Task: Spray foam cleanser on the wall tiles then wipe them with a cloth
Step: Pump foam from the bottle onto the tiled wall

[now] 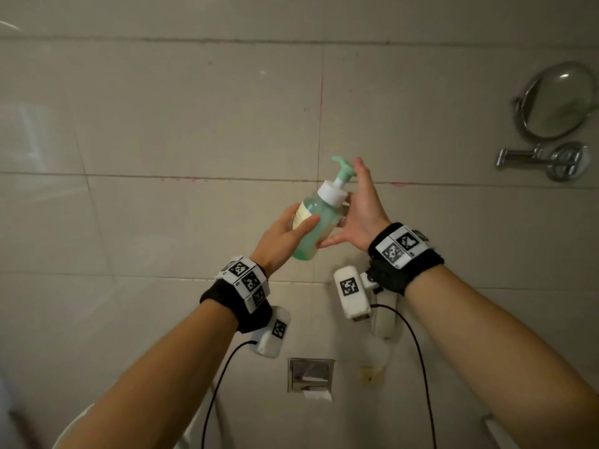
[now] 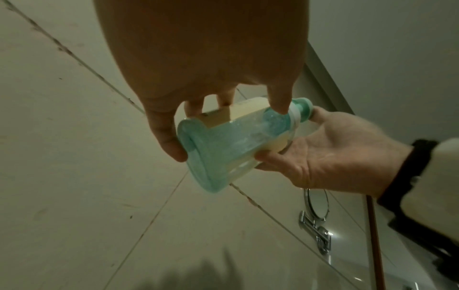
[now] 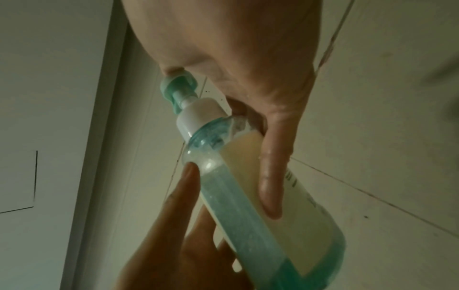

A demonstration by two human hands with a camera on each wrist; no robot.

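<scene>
A clear bottle of green foam cleanser (image 1: 319, 222) with a cream label, white collar and mint pump head (image 1: 343, 166) is held tilted in front of the beige wall tiles (image 1: 194, 124). My left hand (image 1: 285, 233) grips its lower body, thumb across the front. My right hand (image 1: 359, 209) holds the upper part: the thumb lies along the label (image 3: 270, 176), fingers sit behind the neck, and one fingertip touches the pump head (image 3: 174, 71). In the left wrist view the bottle's base (image 2: 198, 157) faces the camera. No cloth is in view.
A round chrome mirror (image 1: 557, 102) on a folding arm is mounted on the wall at the upper right. Below my hands, a metal paper holder (image 1: 310, 374) is set into the wall and a white fixture (image 1: 385, 322) hangs beside it. Black cables run from both wrist cameras.
</scene>
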